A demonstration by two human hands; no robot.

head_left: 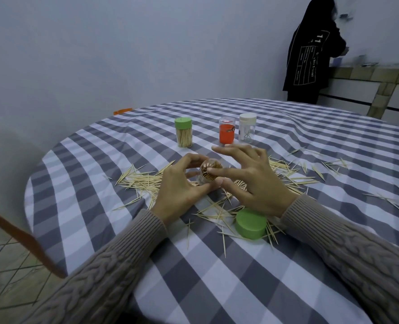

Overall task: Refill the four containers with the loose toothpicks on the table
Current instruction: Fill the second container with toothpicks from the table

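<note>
My left hand [179, 185] grips a clear open container [209, 172] packed with toothpicks, tilted with its mouth toward me. My right hand [252, 178] hovers over it, one fingertip touching the toothpick tips at the mouth and the thumb at its rim. A loose green lid [250, 224] lies near my right wrist. Loose toothpicks [142, 181] are scattered around both hands. Farther back stand a green-lidded container [183, 132] full of toothpicks, a red container [227, 133] and a white-lidded clear container [247, 130].
The round table has a grey and white checked cloth [100, 206]. More toothpicks [334, 164] lie spread to the right. A chair back [18, 228] stands at the left edge. A person in black [310, 54] stands by a counter at the far right.
</note>
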